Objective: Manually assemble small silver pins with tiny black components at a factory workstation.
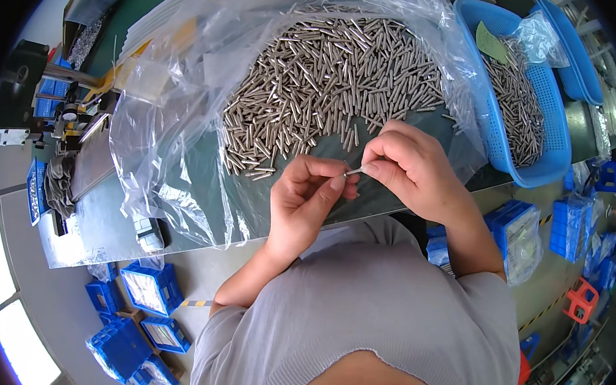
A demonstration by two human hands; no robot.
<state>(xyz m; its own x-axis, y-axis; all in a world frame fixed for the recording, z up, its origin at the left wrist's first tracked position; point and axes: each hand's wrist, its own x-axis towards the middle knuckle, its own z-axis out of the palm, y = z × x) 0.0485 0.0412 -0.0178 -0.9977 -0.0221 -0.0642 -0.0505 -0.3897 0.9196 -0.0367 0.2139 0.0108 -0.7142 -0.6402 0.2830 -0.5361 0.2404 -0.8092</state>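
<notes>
Close to the table's front edge, my two hands meet over a small metal pin (353,172). My left hand (303,196) pinches one end between thumb and fingertips. The other end sits between the thumb and forefinger of my right hand (415,168). Fingertips hide much of the pin, so its exact shape is unclear. Just beyond my hands a large heap of similar slim metal pins (332,71) lies spread on clear plastic sheeting (176,124). A few loose pins lie at the heap's near edge.
At the right stands a blue perforated basket (555,132) holding more pins, a green slip (491,44) and a plastic bag. A second blue basket (582,69) is behind it. Machinery (23,90) occupies the table's left end. Blue crates (149,285) and a red stool (581,301) stand on the floor.
</notes>
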